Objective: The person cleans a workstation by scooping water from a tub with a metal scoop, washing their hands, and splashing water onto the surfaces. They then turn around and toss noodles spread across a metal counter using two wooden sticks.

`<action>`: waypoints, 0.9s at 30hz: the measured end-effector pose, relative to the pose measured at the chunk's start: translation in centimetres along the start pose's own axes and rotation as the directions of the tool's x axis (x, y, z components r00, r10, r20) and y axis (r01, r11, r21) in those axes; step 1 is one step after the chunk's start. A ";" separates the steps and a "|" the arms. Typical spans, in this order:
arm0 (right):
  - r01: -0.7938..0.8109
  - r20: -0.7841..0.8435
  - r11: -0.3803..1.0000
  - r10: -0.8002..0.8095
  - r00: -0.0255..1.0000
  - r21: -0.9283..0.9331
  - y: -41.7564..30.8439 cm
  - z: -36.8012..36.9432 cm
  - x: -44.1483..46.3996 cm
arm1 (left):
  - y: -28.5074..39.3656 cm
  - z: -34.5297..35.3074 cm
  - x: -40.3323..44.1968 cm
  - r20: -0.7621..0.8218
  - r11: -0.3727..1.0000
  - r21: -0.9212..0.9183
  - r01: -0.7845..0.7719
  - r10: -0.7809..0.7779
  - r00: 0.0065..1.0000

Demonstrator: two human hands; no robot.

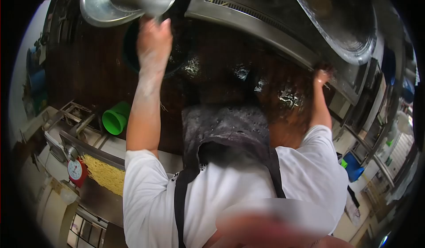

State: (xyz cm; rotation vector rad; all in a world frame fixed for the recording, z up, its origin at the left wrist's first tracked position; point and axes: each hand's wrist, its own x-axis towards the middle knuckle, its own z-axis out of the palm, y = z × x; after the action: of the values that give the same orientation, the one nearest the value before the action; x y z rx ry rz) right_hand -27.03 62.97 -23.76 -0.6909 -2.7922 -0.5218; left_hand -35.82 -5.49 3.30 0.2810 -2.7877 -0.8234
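Has the fingers (166,25) of the left hand (153,44) pointing up at the rim of a shiny metal bowl (91,11), at the upper left of the head view. Looks too blurry there, so cannot tell if wide, narrow or holding on. Has the right hand (324,76) by the edge of a metal counter (248,20), on the right side of the frame. Looks small and dark, so cannot tell about those fingers either. Shows a big metal basin (355,55) at the upper right. Shows yellow noodles (106,175) at the lower left, with a red scale (76,171) just beside, and a green cup (114,121) near. Wears a black apron (226,124) in the middle.
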 end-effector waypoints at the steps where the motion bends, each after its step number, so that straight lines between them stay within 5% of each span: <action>1: 0.195 -0.046 0.960 -0.208 0.977 -0.202 -0.9 4.0 -0.4 | -1.7 -2.3 -0.9 0.031 0.987 0.004 0.159 -0.159 0.987; 3: 0.342 0.455 0.936 -0.271 0.848 -0.080 -17.2 -11.9 0.0 | -7.1 -4.9 -3.6 -0.005 0.920 -0.013 0.391 -0.391 0.920; 4: 0.384 -0.076 0.923 -0.380 0.922 0.040 -22.6 -11.6 -1.2 | -10.8 -5.4 -5.3 -0.048 0.875 0.036 0.482 -0.481 0.876; 5: 0.313 0.154 0.894 -0.375 0.914 0.321 -29.2 -18.2 -1.4 | -14.5 -5.3 -6.9 -0.096 0.816 0.080 0.572 -0.565 0.819; 7: 0.458 -0.138 0.723 -0.458 0.878 0.517 -39.3 -21.7 -2.1 | -19.7 -4.2 -9.5 -0.067 0.760 0.086 0.644 -0.641 0.765; 8: 0.532 -0.197 0.664 -0.513 0.835 0.526 -43.3 -23.4 -2.6 | -23.4 -2.4 -10.7 -0.046 0.809 0.148 0.570 -0.570 0.821; 9: 0.580 -0.202 0.618 -0.572 0.795 0.530 -46.1 -24.5 -2.7 | -24.2 -1.1 -10.8 0.053 0.718 0.207 0.665 -0.687 0.725; 12: 0.595 -0.237 0.613 -0.566 0.790 0.520 -48.3 -25.0 -3.3 | -31.6 8.1 -9.0 0.289 0.670 0.393 0.630 -0.740 0.607; 14: 0.624 -0.239 0.615 -0.593 0.769 0.482 -48.4 -25.2 -3.3 | -36.7 15.7 -8.2 0.459 0.816 0.437 0.378 -0.564 0.686; 17: 0.634 -0.237 0.617 -0.604 0.761 0.466 -48.7 -25.4 -3.3 | -42.8 25.8 -5.9 0.582 0.747 0.443 0.496 -0.661 0.475; 23: 0.665 -0.251 0.589 -0.631 0.734 0.459 -49.0 -25.4 -3.0 | -49.1 40.5 -8.7 0.429 0.819 0.340 0.462 -0.572 0.699; 27: 0.675 -0.243 0.576 -0.650 0.720 0.460 -49.2 -24.9 -2.7 | -50.5 44.5 -8.7 0.556 0.858 0.414 0.304 -0.503 0.662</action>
State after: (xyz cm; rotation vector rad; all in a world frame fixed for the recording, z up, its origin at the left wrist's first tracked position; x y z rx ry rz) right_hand -45.46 11.53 -15.83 0.5256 -2.8567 0.1521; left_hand -33.15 -22.27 -62.40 0.8599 -3.5958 -0.6832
